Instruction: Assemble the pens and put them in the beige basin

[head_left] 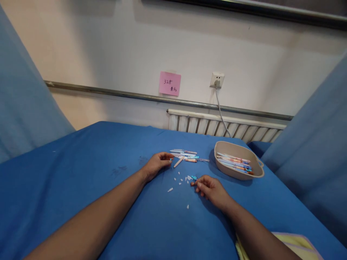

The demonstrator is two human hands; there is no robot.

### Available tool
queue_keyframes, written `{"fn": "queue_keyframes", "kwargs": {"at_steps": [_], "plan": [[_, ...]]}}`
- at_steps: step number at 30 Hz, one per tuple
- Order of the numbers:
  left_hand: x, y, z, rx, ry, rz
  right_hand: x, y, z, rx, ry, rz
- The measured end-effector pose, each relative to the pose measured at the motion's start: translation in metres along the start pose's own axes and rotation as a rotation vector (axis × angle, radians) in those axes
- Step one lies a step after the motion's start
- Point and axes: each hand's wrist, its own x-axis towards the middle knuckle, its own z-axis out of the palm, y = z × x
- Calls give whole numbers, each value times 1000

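Note:
My left hand is beside a loose pile of pens, thumb and forefinger closed on a small teal piece. A beige pen barrel lies slantwise just right of these fingertips. My right hand pinches a small brown pen part at its fingertips. Close by lie blue pen parts and a white clip-like piece. Several small white cone-shaped tips are scattered on the cloth between my hands, with a longer white tip toward the left.
A beige basket with several pens in it stands at the right. Blue cloth covers the table. A yellow cloth lies under my right forearm. Behind are a radiator and a plugged-in cord.

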Motion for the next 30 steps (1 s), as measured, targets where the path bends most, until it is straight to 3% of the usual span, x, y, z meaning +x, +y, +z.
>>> {"fn": "queue_keyframes", "kwargs": {"at_steps": [6,10,18,24,30], "plan": [[11,-3,-19,-16,207,70,0,3,0,-22,-15,-24],[17,-6,-25,21,276,137,-1,2,1,-25,-17,-16],[19,-13,-23,249,236,194,-1,4,1,-23,-14,-16],[26,-10,-35,634,245,262,0,2,1,-33,-12,-26],[30,-9,-36,968,149,296,0,2,2,-45,-12,-33]]}}
